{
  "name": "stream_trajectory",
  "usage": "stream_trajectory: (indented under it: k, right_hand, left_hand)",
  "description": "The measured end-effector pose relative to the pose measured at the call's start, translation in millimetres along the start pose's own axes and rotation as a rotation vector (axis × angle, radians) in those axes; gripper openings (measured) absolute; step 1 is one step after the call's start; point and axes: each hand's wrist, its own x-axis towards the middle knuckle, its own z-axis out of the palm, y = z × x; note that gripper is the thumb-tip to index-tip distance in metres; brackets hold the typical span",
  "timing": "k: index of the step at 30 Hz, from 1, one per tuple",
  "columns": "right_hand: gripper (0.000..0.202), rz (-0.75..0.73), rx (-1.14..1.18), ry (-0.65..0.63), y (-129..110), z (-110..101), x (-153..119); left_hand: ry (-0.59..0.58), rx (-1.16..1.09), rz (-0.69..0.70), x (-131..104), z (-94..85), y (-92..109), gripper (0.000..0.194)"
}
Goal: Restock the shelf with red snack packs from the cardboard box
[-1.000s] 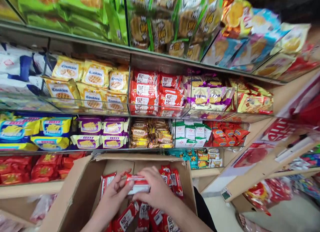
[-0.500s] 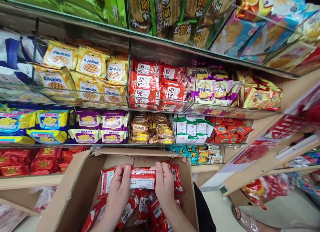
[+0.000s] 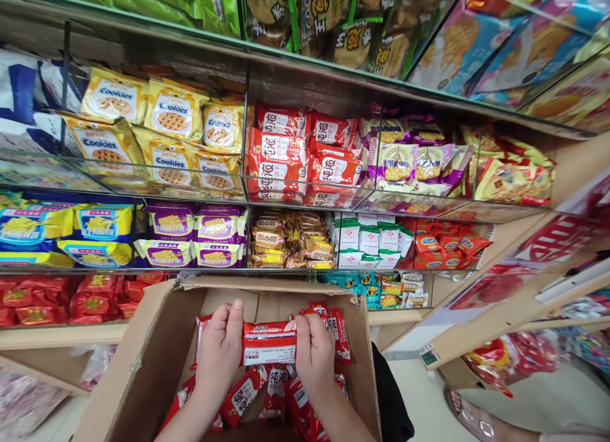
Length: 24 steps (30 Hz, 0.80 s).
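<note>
Red snack packet [image 3: 269, 342], flat rectangular pouch, white label panel on lower half, small white print on the red upper band; held level, long side horizontal, above the open cardboard box [image 3: 143, 359]; print too small to read.

Sits between both hands, gripped at its two short ends; left hand [image 3: 220, 353] on left end, fingers curled over the top edge, closed on the packet; right hand [image 3: 314, 353] on right end, same closed grip, fingertips on top edge; thumbs hidden behind the packet, so underside contact not visible.

Directly below the hands: loose heap of matching red packets [image 3: 281, 394] in the box, lying at mixed angles; more stand upright just behind right hand against the far wall [image 3: 336, 331]; box bottom hidden by packets and forearms; near edge of box cut off by frame.

Beyond the hands, up: glass-fronted shelves; same red packets stacked [image 3: 305, 159] well above the hands; yellow cookie bags [image 3: 166, 134] up-left; purple packs [image 3: 195, 235] and brown small wrapped sweets [image 3: 290, 239] just above the box rim; white-green packs [image 3: 369, 242] up-right.

Far right of right hand: sandalled foot [image 3: 469, 416] of another person on the floor, mostly cut off; right-side goods blurred, not identifiable.
</note>
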Motion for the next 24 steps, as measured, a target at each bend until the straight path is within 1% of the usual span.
stream_trajectory:
  k: [2,7,9,11,14,16,17,18,19,21,22,23,24]
  right_hand:
    - [0.025,-0.001,-0.024,0.015,0.1,-0.2,-1.2]
    - [0.027,0.068,-0.035,0.028,0.8,1.8,-6.1]
    - [0.028,0.113,0.001,0.019,-0.9,3.1,-8.3]
    - [0.029,0.193,0.042,0.02,-3.5,4.1,-9.7]
    - [0.032,0.298,0.081,0.005,-4.0,2.5,-8.9]
    - [0.034,0.29,0.053,0.008,-0.6,-1.4,-5.6]
    - [0.034,0.265,0.012,0.022,1.4,-3.8,-3.3]
    - [0.034,0.227,-0.043,0.042,3.0,-5.8,-0.9]
    - [0.034,0.18,-0.102,0.06,3.6,-7.3,1.5]
    - [0.033,0.079,-0.194,0.059,0.5,-7.2,5.0]
    - [0.032,0.028,-0.219,0.046,-3.3,-5.8,6.0]
    - [0.032,-0.019,-0.229,0.031,-8.2,-4.1,6.5]
    - [0.032,-0.055,-0.227,0.013,-13.6,-2.7,6.6]
  left_hand:
    - [-0.011,0.014,0.016,0.7,-0.2,-0.5,0.04]
    - [-0.027,0.019,0.038,-0.6,0.8,-6.3,0.039]
    - [-0.02,0.022,0.051,-0.5,2.2,-9.0,0.038]
    - [-0.007,0.033,0.07,1.1,2.8,-10.7,0.038]
    - [-0.001,0.074,0.113,4.2,-1.4,-9.7,0.036]
    - [0.002,0.107,0.152,3.3,-7.1,-7.5,0.031]
    - [0.0,0.142,0.216,1.1,-9.7,-6.8,0.025]
    - [-0.026,0.2,0.318,-2.2,-11.2,-6.8,0.016]
    - [-0.08,0.278,0.45,-6.4,-11.3,-7.6,0.014]
    - [-0.215,0.442,0.707,-15.9,-6.9,-12.2,0.043]
    - [-0.269,0.492,0.789,-19.9,-2.9,-15.5,0.054]
    - [-0.303,0.498,0.812,-22.7,1.4,-18.9,0.06]
    - [-0.32,0.473,0.798,-23.9,5.2,-21.7,0.065]
